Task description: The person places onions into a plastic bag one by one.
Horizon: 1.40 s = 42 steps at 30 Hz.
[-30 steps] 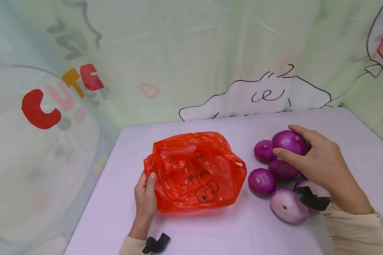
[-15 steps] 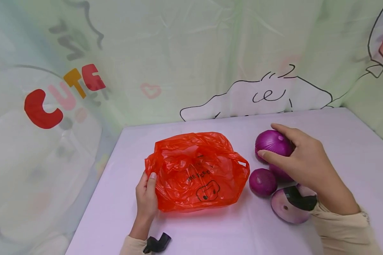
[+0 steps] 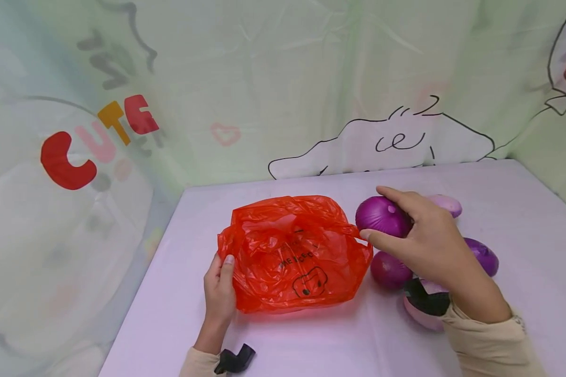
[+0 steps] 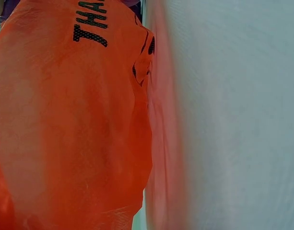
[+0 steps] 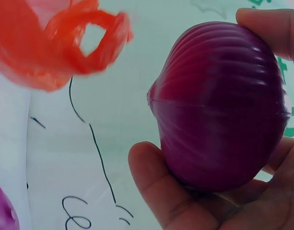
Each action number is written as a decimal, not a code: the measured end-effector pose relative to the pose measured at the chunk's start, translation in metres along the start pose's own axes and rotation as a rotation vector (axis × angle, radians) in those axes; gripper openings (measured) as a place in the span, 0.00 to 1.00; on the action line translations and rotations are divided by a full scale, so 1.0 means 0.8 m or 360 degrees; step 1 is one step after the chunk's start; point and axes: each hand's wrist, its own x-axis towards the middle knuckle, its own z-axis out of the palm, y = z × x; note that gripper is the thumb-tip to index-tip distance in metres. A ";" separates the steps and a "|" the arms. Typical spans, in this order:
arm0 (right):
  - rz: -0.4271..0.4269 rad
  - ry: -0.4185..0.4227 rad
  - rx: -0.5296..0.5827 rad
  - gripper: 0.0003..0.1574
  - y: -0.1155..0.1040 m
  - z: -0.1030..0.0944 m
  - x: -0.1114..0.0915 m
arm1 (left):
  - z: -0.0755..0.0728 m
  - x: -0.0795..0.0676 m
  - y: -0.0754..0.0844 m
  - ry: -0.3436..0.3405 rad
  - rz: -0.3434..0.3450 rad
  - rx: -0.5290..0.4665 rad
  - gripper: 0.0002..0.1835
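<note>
My left hand (image 3: 220,290) grips the left rim of a red plastic bag (image 3: 302,256), thumb on the near side. The bag lies with its mouth open, showing black print and a cartoon face. In the left wrist view, the bag's orange-red side (image 4: 84,124) fills the left half. My right hand (image 3: 431,246) holds a glossy purple onion (image 3: 381,215) between thumb and fingers, at the bag's right handle. A moulded-looking seam crosses this onion (image 5: 218,105) in the right wrist view. Below it sits another purple onion (image 3: 390,270).
A purple onion (image 3: 483,256) shows right of my right wrist. Behind the hand is a pale pink-purple onion half (image 3: 447,204), and another pale half (image 3: 423,315) is partly under the black wrist strap (image 3: 426,299). A printed curtain (image 3: 283,94) rises behind the white table (image 3: 311,348).
My right hand has carried the purple onion left, from above the other onions to the bag's right edge. Onions behind the hand have come into view. The left hand keeps its grip on the bag.
</note>
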 end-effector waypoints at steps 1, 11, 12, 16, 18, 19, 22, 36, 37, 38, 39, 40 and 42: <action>-0.0007 -0.0007 -0.0004 0.50 -0.002 0.001 0.000 | 0.000 0.000 0.000 -0.0002 0.0003 0.0000 0.22; -0.0113 -0.0070 0.0051 0.49 -0.018 0.018 -0.001 | 0.003 -0.001 -0.001 -0.0039 0.0038 -0.0011 0.22; -0.0120 -0.0078 0.0059 0.49 -0.019 0.020 -0.001 | 0.003 0.000 -0.001 -0.0044 0.0041 -0.0010 0.22; -0.0114 -0.0120 0.0071 0.49 -0.024 0.028 -0.003 | 0.004 0.000 -0.001 -0.0056 0.0040 -0.0016 0.21; -0.0110 -0.0143 0.0090 0.49 -0.026 0.032 -0.004 | 0.004 0.000 -0.001 -0.0062 0.0038 -0.0022 0.21; -0.0104 -0.0159 0.0100 0.49 -0.028 0.035 -0.004 | 0.004 0.000 -0.002 -0.0062 0.0038 -0.0024 0.21; -0.0114 -0.0196 0.0129 0.49 -0.031 0.041 -0.004 | 0.004 0.000 -0.002 -0.0060 0.0039 -0.0022 0.22; -0.0262 -0.0275 0.0248 0.48 -0.044 0.070 -0.006 | 0.003 0.000 -0.002 -0.0050 0.0055 -0.0009 0.21; -0.0262 -0.0289 0.0237 0.48 -0.044 0.074 -0.006 | 0.003 0.000 -0.002 -0.0047 0.0056 -0.0008 0.21; -0.0259 -0.0302 0.0224 0.48 -0.045 0.077 -0.006 | 0.003 0.000 -0.002 -0.0045 0.0055 -0.0007 0.21; -0.0259 -0.0314 0.0216 0.47 -0.045 0.081 -0.007 | 0.003 0.000 -0.002 -0.0042 0.0053 -0.0008 0.21; -0.0256 -0.0323 0.0206 0.47 -0.045 0.085 -0.007 | 0.003 0.000 -0.002 -0.0041 0.0051 -0.0010 0.20; -0.0246 -0.0341 0.0178 0.47 -0.045 0.090 -0.008 | 0.003 -0.001 -0.002 -0.0042 0.0050 -0.0013 0.20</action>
